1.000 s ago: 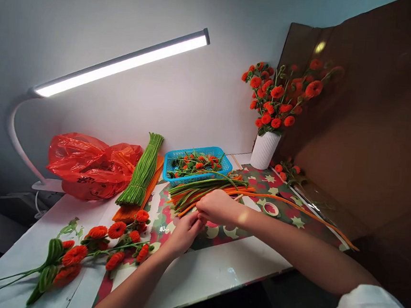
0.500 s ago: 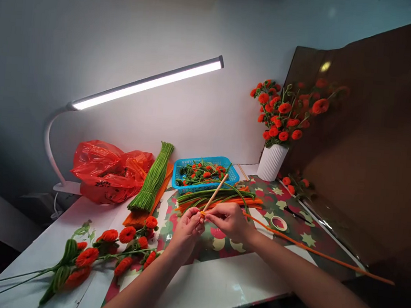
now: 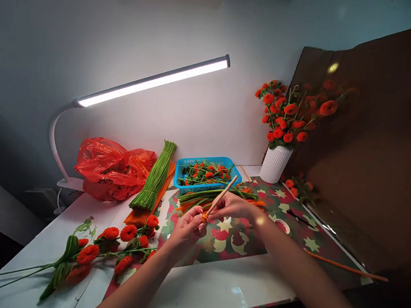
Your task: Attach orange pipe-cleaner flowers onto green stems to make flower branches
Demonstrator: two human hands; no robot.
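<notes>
My left hand (image 3: 189, 227) is closed round the lower end of a thin wooden stick (image 3: 224, 194) that slants up to the right. A small coil of orange pipe cleaner (image 3: 205, 216) sits on the stick at my left fingertips. My right hand (image 3: 235, 206) is closed, pinching the orange pipe cleaner beside the stick; its long loose tail (image 3: 346, 267) trails right across the table. Both hands hover just above a star-patterned mat (image 3: 234, 238).
Loose green and orange pipe cleaners (image 3: 201, 198) lie behind my hands. Further back stand a blue basket (image 3: 207, 173), a green bundle (image 3: 155, 178), a red plastic bag (image 3: 112, 167) and a white vase (image 3: 275, 162) of orange flowers. Finished flower stems (image 3: 103, 253) lie left; a tape roll (image 3: 282, 225) right.
The hands lifted from the pipe cleaner pile with a wooden stick. The orange pipe cleaner is now coiled on it, and its tail has drawn in to the left.
</notes>
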